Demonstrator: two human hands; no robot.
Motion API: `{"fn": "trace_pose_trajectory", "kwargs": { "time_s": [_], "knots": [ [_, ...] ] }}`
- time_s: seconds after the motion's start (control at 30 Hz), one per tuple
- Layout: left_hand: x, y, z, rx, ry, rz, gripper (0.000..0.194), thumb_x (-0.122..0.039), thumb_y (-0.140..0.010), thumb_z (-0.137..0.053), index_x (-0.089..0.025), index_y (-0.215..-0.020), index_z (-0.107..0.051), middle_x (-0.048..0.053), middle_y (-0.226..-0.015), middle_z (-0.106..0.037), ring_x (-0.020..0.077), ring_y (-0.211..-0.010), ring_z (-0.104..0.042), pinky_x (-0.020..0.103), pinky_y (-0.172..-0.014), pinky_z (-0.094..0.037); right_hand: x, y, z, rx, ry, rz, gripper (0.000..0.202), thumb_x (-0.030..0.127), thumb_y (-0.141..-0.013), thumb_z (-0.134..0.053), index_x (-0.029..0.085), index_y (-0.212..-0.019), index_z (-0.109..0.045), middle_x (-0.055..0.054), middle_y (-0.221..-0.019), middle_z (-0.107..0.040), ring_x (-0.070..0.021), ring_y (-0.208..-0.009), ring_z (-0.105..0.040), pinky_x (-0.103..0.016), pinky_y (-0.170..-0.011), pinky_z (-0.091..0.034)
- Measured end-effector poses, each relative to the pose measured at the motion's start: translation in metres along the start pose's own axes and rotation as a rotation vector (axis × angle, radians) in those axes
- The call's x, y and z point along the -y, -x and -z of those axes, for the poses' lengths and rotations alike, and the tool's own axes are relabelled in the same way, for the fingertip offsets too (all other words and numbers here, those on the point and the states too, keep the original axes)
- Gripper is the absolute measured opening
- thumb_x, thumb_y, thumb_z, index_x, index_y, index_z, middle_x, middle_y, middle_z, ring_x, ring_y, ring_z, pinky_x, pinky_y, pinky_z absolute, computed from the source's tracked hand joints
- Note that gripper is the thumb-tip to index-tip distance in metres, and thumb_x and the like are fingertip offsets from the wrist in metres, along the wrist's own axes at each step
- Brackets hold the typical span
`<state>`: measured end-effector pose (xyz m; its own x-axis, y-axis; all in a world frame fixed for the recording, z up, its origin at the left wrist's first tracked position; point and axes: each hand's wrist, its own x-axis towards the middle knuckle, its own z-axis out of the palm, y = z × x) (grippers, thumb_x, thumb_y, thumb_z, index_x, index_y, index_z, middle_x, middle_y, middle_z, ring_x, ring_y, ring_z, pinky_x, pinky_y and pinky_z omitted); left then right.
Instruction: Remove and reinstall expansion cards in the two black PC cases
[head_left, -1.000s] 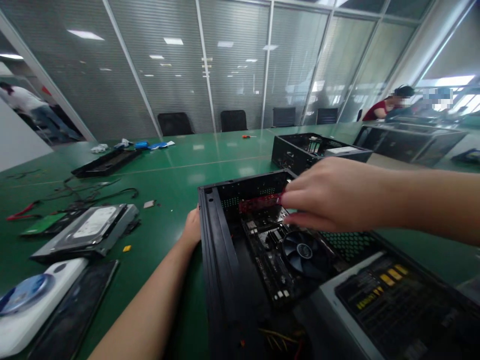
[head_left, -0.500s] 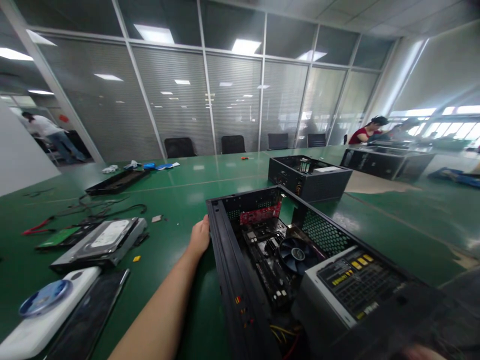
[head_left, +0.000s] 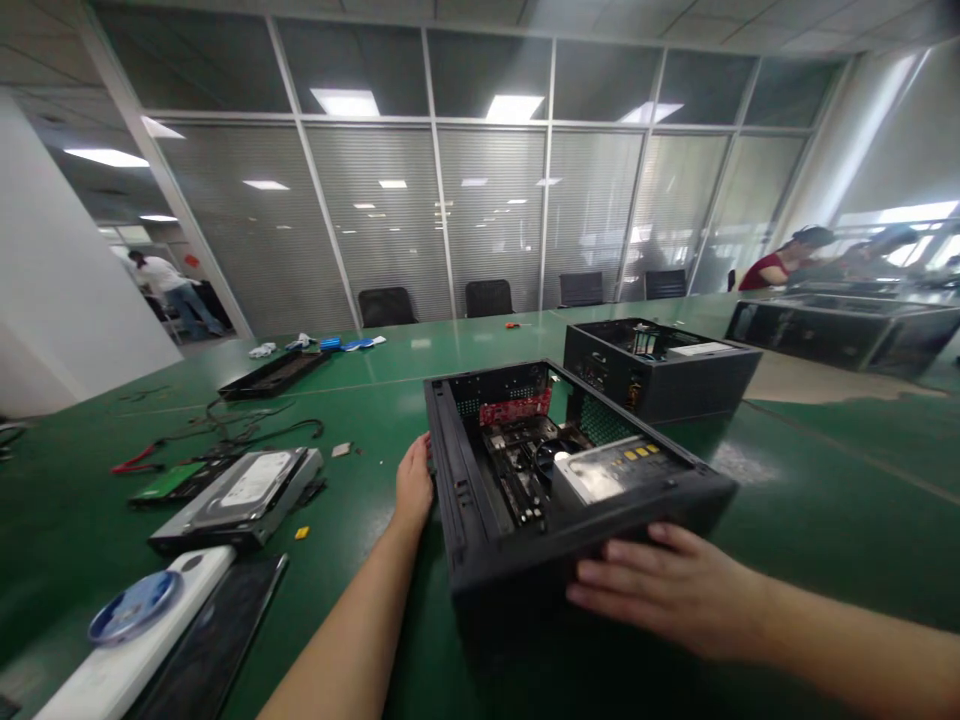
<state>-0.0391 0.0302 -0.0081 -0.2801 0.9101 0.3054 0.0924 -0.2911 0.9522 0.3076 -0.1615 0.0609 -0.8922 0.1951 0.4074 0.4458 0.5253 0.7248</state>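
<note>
A black computer case lies on its side in front of me, its upper side uncovered. Inside it show a power supply, a round fan on the motherboard, and a red card near the far end. My left hand rests against the case's left side; its fingers are partly hidden, but it looks outstretched. Flat against the near end lies my right hand, with its fingers stretched along the panel. Neither hand is wrapped around anything.
At left lie a hard drive, a green circuit board, cables, a white device and a dark flat panel. Another case stands behind mine, a third farther right. A person sits beyond.
The computer case is farther from me, so its near end shows. My right hand, earlier barely visible and blurred at the lower right, now lies on that end. The left stays at the side.
</note>
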Motion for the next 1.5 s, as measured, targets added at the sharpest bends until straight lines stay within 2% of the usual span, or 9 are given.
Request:
{"fn": "trace_pose_trajectory", "kwargs": {
  "time_s": [0.13,0.3,0.63,0.77,0.9,1.1,1.23,1.33,1.5],
  "knots": [
    [0.007,-0.015,0.017,-0.159,0.002,0.054,0.069,-0.068,-0.092,-0.035,-0.015,-0.125,-0.065,0.016,-0.127,-0.068,0.0266,-0.112,-0.067,0.039,-0.091,-0.053,-0.03,-0.03,-0.079,0.07,-0.046,-0.062,0.064,0.029,-0.094,-0.047,0.041,-0.154,-0.033,0.016,-0.163,-0.021,-0.0071,-0.153,-0.015,-0.033,-0.111,-0.037],
    [0.018,-0.028,0.038,-0.364,-0.022,0.108,0.075,-0.069,-0.092,-0.026,-0.016,-0.137,-0.056,0.017,-0.135,-0.062,0.0284,-0.119,-0.063,0.042,-0.091,-0.052,-0.082,-0.083,-0.167,0.144,-0.183,-0.006,0.061,0.03,-0.101,-0.039,0.03,-0.159,-0.022,0.002,-0.166,-0.018,-0.0139,-0.154,-0.011,-0.041,-0.118,-0.029],
    [0.004,-0.017,0.029,-0.161,-0.217,-0.101,0.043,-0.05,-0.092,-0.048,-0.017,-0.104,-0.074,0.01,-0.106,-0.074,0.0248,-0.097,-0.069,0.041,-0.095,-0.051,-0.122,-0.157,-0.265,0.304,-0.164,-0.123,0.07,0.011,-0.093,-0.035,0.025,-0.16,-0.021,-0.005,-0.168,-0.014,-0.0187,-0.155,-0.012,-0.043,-0.122,-0.02],
    [0.006,-0.017,0.031,-0.189,-0.28,-0.144,0.027,-0.038,-0.084,-0.062,-0.018,-0.1,-0.071,0.008,-0.097,-0.073,0.0232,-0.089,-0.068,0.037,-0.086,-0.053,-0.135,-0.17,-0.265,0.35,-0.316,-0.078,0.075,0.012,-0.087,-0.045,0.019,-0.159,-0.024,-0.01,-0.168,-0.013,-0.0233,-0.154,-0.012,-0.043,-0.119,-0.022],
    [0.012,-0.02,0.032,-0.192,-0.338,-0.145,0.026,-0.038,-0.082,-0.063,-0.018,-0.098,-0.07,0.006,-0.091,-0.072,0.0206,-0.082,-0.067,0.033,-0.079,-0.053,-0.166,-0.146,-0.238,0.31,-0.441,-0.142,0.064,0.026,-0.092,-0.045,0.016,-0.154,-0.031,-0.016,-0.155,-0.042,-0.0259,-0.137,-0.043,-0.04,-0.107,-0.035],
    [0.012,-0.022,0.029,-0.142,-0.398,-0.125,0.022,-0.037,-0.079,-0.067,-0.021,-0.094,-0.071,0.0,-0.081,-0.07,0.0171,-0.076,-0.065,0.027,-0.073,-0.05,-0.237,-0.033,-0.197,0.134,-0.242,-0.795,0.053,0.048,-0.093,-0.049,0.012,-0.131,-0.055,-0.022,-0.125,-0.062,-0.032,-0.113,-0.054,-0.044,-0.096,-0.038],
    [0.009,-0.022,0.028,-0.142,-0.423,-0.104,0.021,-0.036,-0.078,-0.067,-0.021,-0.092,-0.071,0.0,-0.08,-0.069,0.0162,-0.073,-0.064,0.027,-0.072,-0.048,-0.273,0.051,-0.186,0.339,-0.251,-1.228,0.065,0.059,-0.099,-0.025,0.011,-0.113,-0.065,-0.021,-0.109,-0.068,-0.0277,-0.094,-0.059,-0.037,-0.081,-0.042],
    [0.006,-0.021,0.029,-0.14,-0.443,-0.102,0.021,-0.034,-0.077,-0.066,-0.02,-0.092,-0.071,-0.001,-0.079,-0.069,0.0161,-0.073,-0.065,0.026,-0.073,-0.048,-0.273,0.09,-0.186,0.574,-0.35,-1.263,0.074,0.067,-0.097,-0.022,0.011,-0.092,-0.071,-0.021,-0.097,-0.07,-0.0271,-0.088,-0.061,-0.035,-0.077,-0.041],
    [0.005,-0.022,0.032,-0.162,-0.497,-0.1,0.021,-0.034,-0.079,-0.064,-0.02,-0.093,-0.07,-0.001,-0.08,-0.07,0.0161,-0.073,-0.066,0.026,-0.071,-0.049,-0.246,0.105,-0.187,0.495,-0.237,-1.128,0.068,0.068,-0.094,-0.032,0.014,-0.096,-0.072,-0.017,-0.098,-0.072,-0.0259,-0.092,-0.061,-0.033,-0.078,-0.038]
  ]
}}
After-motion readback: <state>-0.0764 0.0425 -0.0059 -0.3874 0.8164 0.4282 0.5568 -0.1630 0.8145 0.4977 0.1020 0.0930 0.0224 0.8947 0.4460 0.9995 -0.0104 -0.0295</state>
